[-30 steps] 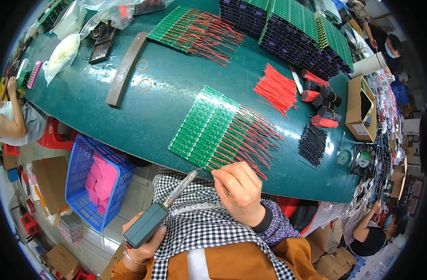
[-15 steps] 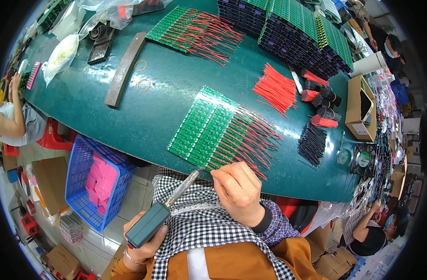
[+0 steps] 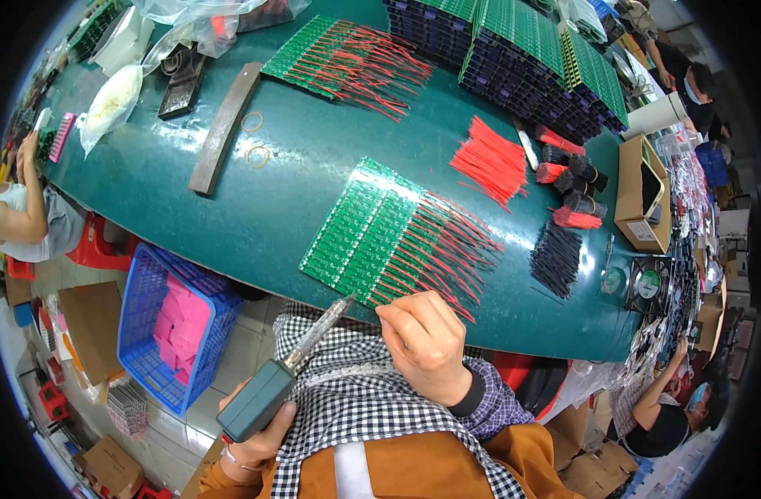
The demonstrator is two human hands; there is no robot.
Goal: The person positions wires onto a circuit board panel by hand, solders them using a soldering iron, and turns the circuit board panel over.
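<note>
The left hand (image 3: 260,437) grips a soldering iron (image 3: 289,374), tip aimed at the boards (image 3: 372,233); right hand (image 3: 426,341) fingers pinch a red wire (image 3: 379,309) for the joint.

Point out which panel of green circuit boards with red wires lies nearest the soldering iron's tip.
The near panel, at the table's front edge just beyond the soldering iron in the left hand. The other panel lies far across the table, by the plastic bags.

Left hand (image 3: 260,432) grips soldering iron (image 3: 289,378); right hand (image 3: 426,341) pinches red wire (at green boards (image 3: 364,229)).
</note>
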